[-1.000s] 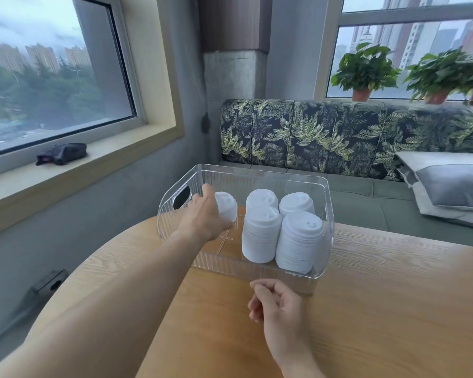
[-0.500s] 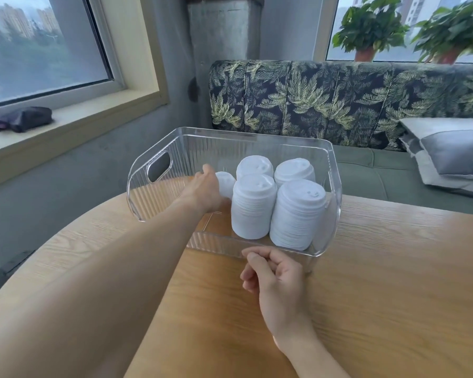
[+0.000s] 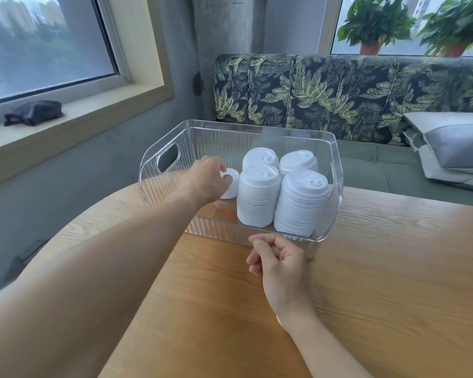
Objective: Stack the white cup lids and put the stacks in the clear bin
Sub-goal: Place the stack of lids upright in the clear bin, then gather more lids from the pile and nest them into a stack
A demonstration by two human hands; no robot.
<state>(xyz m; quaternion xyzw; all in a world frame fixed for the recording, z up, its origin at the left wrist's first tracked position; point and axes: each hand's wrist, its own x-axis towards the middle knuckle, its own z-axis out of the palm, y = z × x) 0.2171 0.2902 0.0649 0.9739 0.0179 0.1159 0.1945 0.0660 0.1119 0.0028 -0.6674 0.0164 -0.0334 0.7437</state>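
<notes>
A clear ribbed bin (image 3: 336, 159) with a handle cutout stands on the far part of the wooden table (image 3: 380, 282). Several tall stacks of white cup lids fill its right half; the nearest stack (image 3: 301, 205) stands by the front wall, another (image 3: 258, 197) to its left. My left hand (image 3: 206, 180) reaches into the bin's left half and grips a short stack of lids (image 3: 230, 184), which it mostly hides. My right hand (image 3: 280, 259) rests on the table against the bin's front wall, fingers curled, nothing in it.
A leaf-patterned sofa (image 3: 339, 91) with a grey cushion (image 3: 459, 148) runs behind the table. Potted plants (image 3: 374, 23) stand on the right sill. A dark pouch (image 3: 34, 111) lies on the left window ledge. The table's curved edge falls away at the left.
My left hand has lowered the short lid stack deeper into the bin's left half, beside the tall stacks. The view has tilted down. My right hand stays at the bin's front wall.
</notes>
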